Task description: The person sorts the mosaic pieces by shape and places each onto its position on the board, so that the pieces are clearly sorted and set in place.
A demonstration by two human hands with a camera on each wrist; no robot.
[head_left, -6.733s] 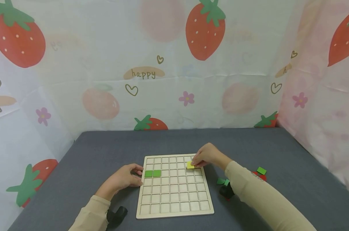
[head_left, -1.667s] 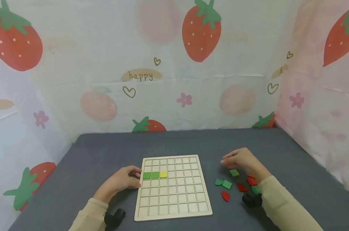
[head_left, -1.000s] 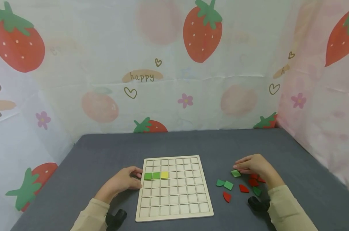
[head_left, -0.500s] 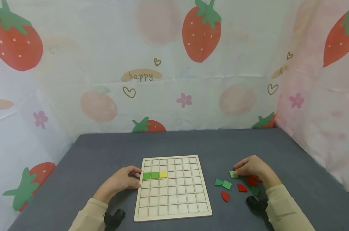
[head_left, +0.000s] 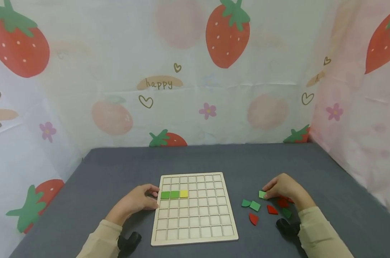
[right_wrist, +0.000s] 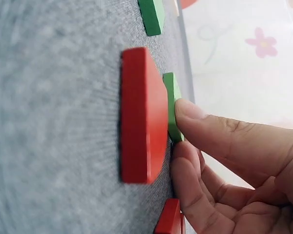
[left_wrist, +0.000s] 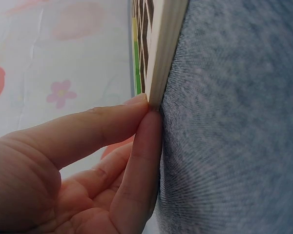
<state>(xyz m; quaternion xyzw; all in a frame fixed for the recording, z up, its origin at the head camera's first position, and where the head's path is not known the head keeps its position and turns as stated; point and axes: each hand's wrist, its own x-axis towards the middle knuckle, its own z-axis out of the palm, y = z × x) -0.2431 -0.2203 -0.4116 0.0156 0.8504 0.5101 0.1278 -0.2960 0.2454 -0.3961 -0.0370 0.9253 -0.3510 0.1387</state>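
My right hand (head_left: 283, 187) pinches a light green square tile (head_left: 262, 194) lying right of the board. In the right wrist view my thumb presses the green tile's face (right_wrist: 172, 105) and a fingertip is at its lower edge. My left hand (head_left: 137, 199) rests at the left edge of a pale wooden grid board (head_left: 195, 215), thumb and fingers spread apart along it. The left wrist view shows thumb and finger touching the board's rim (left_wrist: 162, 58). Two green square tiles (head_left: 170, 194) and a yellow square tile (head_left: 184, 194) sit side by side in the board's third row.
Between board and right hand lie a green quarter-round piece (head_left: 245, 203), a green square (head_left: 255, 206) and red quarter-round pieces (head_left: 253, 219). Further red pieces (head_left: 283, 202) and a dark green piece (head_left: 286, 213) lie under the right hand and wrist. Strawberry-print cloth (head_left: 195, 107) stands behind the grey table.
The yellow tile, in my right hand in the oldest frame, now sits beside the green tiles. My right hand has moved right and down onto the light green tile. The left hand stays put.
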